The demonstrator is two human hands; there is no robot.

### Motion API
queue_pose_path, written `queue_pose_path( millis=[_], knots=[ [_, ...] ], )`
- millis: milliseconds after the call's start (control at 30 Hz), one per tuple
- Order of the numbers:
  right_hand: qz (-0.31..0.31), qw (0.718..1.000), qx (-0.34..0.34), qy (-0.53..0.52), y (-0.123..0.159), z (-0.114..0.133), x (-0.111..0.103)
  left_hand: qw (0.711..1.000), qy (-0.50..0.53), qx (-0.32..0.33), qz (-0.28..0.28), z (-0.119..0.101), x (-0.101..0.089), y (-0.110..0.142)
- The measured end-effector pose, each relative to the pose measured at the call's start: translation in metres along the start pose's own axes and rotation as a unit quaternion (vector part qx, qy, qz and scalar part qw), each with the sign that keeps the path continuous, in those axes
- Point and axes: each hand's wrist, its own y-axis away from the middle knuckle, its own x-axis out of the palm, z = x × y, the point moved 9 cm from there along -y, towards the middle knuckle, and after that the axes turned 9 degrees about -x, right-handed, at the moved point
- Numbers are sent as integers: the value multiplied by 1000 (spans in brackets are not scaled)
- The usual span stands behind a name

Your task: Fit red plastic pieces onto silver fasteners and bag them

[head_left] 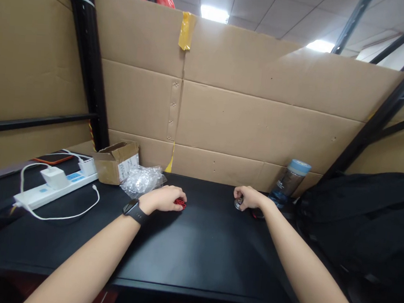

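My left hand (165, 199), with a dark watch on its wrist, is closed over a small red bundle (181, 203) that looks like coiled cord. Part of the bundle lies hidden under the fingers. Farther right, my right hand (250, 197) grips a small round metallic object (238, 202) at the tabletop, with fingers curled over it. Its exact kind cannot be made out. Both hands rest low over the black table (203, 250), well apart from each other. A dark item with a red edge (257, 214) lies just below the right wrist, partly covered.
Crumpled clear plastic wrap (143, 180) and an opened cardboard box (116, 163) stand left of my left hand. Beyond them is a white power strip (48, 193) with a charger and cable. A blue-lidded bottle (289, 183) and a black bag (361, 231) are at right. Cardboard panels (226, 111) wall the back.
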Motion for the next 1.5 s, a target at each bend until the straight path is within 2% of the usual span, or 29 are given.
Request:
queue_pose_path(
  millis=[467, 767, 933, 1000, 1100, 1233, 1333, 1500],
  knots=[
    [-8, 999, 6, -33, 4, -5, -8, 1000, 0, -6, 4, -1, -2, 1],
    [-1, 996, -6, -92, 8, -7, 4, 1000, 3, -4, 6, -1, -3, 0],
    [-11, 998, 1, -69, 15, 0, 7, 1000, 18, -17, 6, 4, -2, 1],
    [-29, 998, 13, -56, 18, 3, 8, 999, 26, -34, 8, 8, 2, 1],
    [-93, 994, 32, -57, 22, 9, 11, 999, 29, -45, 1, 8, 8, -1],
    [-156, 987, 49, -2, 24, 20, 19, 997, 17, -51, -61, -1, 9, -5],
    [-142, 987, 72, 30, 18, 21, 32, 994, -1, -61, -87, -6, 16, -10],
    [-124, 987, 94, 43, 7, 16, 45, 993, -30, -81, -79, -5, 37, -20]
  ],
)
